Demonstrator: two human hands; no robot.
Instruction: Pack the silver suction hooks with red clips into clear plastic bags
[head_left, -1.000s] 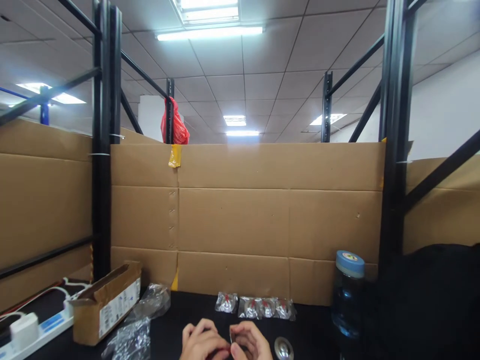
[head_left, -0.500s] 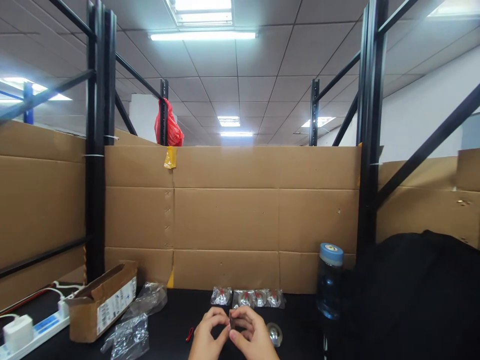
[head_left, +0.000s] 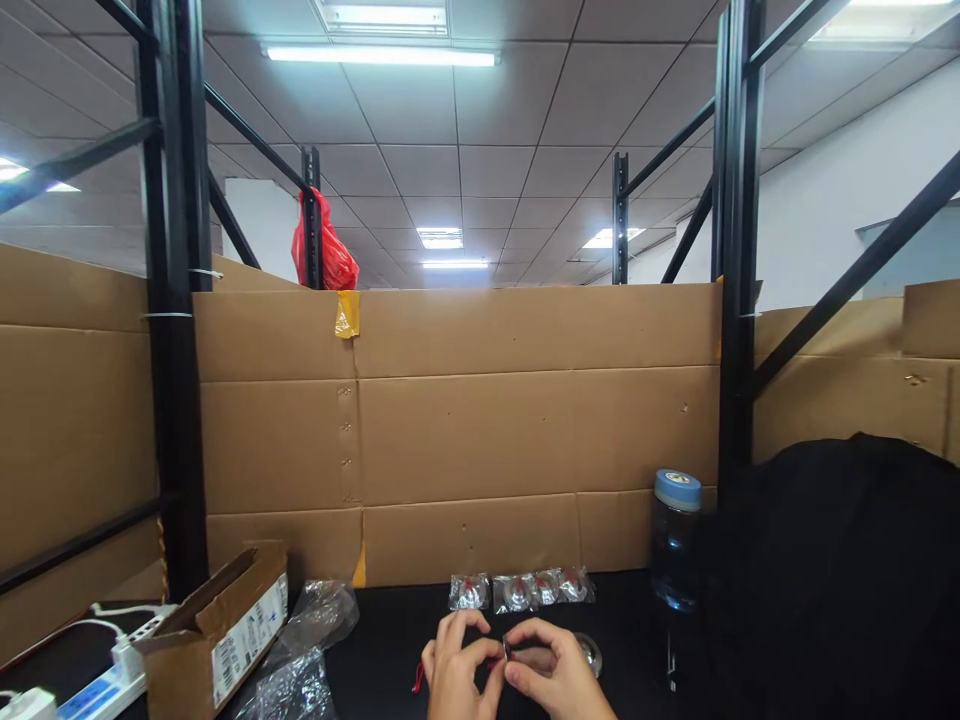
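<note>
At the near edge of the black tabletop, my left hand [head_left: 461, 672] and my right hand [head_left: 556, 668] meet fingertip to fingertip. Between them is a small thin metal piece [head_left: 505, 650], seen nearly edge-on; its kind is unclear. The fingers of both hands are pinched on it. A round shiny metal object [head_left: 590, 655] lies just behind my right hand, which partly covers it. Beside my left hand lies a small red cord-like item [head_left: 418, 678]. Beyond the hands, several clear plastic packets [head_left: 517, 592] with round silvery things and red bits stand in a row.
An open cardboard box [head_left: 247, 640] and crumpled clear plastic bags [head_left: 319, 625] lie left, near a white power strip [head_left: 112, 690]. A blue-capped bottle [head_left: 675, 540] stands right, beside a large black cloth-like shape [head_left: 840, 580]. A cardboard wall [head_left: 465, 430] closes the back.
The view has shifted, so hands and table items sit farther right in the picture. Both hands still pinch the thin piece, with the fingers slightly rearranged.
</note>
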